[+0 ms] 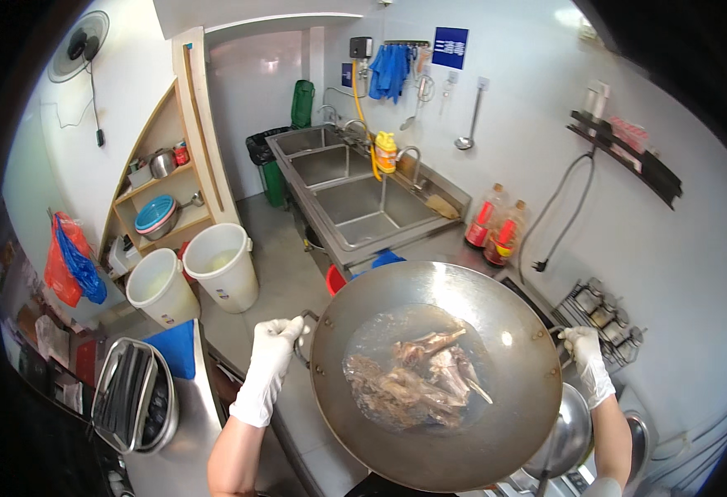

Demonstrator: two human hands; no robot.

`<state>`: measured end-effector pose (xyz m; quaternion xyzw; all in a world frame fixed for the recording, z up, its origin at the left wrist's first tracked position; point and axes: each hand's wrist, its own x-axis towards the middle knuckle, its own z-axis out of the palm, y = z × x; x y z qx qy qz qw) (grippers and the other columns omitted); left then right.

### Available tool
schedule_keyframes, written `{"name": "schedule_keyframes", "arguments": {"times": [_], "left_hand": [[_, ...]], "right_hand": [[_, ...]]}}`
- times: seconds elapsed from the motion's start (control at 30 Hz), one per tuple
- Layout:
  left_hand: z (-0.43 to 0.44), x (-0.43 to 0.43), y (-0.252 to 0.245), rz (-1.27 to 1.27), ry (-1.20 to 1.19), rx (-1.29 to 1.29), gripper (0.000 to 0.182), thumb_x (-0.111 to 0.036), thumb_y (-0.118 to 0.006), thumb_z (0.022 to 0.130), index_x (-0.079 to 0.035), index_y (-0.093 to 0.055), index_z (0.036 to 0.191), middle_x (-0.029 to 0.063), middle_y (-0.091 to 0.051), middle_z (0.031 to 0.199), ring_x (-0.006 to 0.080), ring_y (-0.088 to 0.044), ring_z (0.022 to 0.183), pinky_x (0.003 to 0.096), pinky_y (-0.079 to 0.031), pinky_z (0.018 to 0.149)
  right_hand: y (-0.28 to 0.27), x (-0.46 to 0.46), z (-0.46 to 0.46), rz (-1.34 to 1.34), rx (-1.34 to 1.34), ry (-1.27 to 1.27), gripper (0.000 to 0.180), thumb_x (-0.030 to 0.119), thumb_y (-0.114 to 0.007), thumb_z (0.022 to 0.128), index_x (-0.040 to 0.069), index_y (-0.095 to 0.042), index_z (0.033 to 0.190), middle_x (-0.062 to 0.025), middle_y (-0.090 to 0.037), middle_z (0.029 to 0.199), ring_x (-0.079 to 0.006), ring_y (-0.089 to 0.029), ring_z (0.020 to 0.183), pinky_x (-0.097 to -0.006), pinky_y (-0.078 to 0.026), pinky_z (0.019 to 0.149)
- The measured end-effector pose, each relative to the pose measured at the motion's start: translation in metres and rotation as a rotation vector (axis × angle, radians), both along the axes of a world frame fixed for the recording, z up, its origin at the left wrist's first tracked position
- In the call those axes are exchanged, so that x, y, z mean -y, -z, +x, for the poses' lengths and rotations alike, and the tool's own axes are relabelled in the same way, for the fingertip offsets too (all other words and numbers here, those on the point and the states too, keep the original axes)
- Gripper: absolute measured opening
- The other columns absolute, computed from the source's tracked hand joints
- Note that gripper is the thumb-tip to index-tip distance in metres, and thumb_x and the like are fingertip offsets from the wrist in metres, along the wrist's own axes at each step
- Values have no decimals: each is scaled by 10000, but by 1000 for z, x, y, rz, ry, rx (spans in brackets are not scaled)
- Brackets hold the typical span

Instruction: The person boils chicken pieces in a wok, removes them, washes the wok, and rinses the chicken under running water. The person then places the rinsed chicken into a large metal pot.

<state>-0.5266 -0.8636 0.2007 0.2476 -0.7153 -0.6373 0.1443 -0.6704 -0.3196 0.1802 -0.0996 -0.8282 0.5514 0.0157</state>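
Note:
A large metal wok (512, 292) is held out in front of me, with water and several pieces of bony meat (429, 379) lying in its bowl. My left hand (279, 341), in a white glove, grips the wok's left loop handle. On the opposite side my right hand (581, 351), gloved too, is closed on the right loop handle. Below the wok's right rim, a metal ladle or smaller pan (565, 435) partly shows. The wok hides whatever is directly beneath it.
Beyond the wok stands a steel three-basin sink (370, 230); sauce bottles (503, 239) stand at its right. White buckets (224, 267) are on the floor at left. A steel counter (177, 447) bears a tray of dark items (152, 373). Jars fill a wire rack (599, 317) at right.

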Motion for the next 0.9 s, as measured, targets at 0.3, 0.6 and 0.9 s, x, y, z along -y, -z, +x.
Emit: {"name": "schedule_keyframes", "arguments": {"times": [0.3,0.6,0.9], "left_hand": [[-94,174,66,-9,-173,-5,245,-205,-631,896,-30,-683,733,-1,-572,546,60,-426,428,218,-313,419],[-300,309,97,55,-43,47,258,-204,-604,911,-19,-680,748,-15,-565,588,60,-407,475,233,-314,451],[-526,383,125,137,236,92,241,-180,-594,910,19,-669,797,-8,-561,611,68,-421,506,246,-325,461]], "right_hand": [[66,209,-214,-119,-61,-146,162,38,-587,832,-6,-662,695,-13,-545,558,-75,-409,458,-233,-311,442],[76,322,-359,-91,-88,-27,169,64,-574,832,4,-665,702,23,-501,550,-62,-379,454,-238,-276,432],[75,356,-413,54,-12,295,150,101,-595,821,-9,-662,744,36,-485,545,-55,-371,442,-227,-255,421]]}}
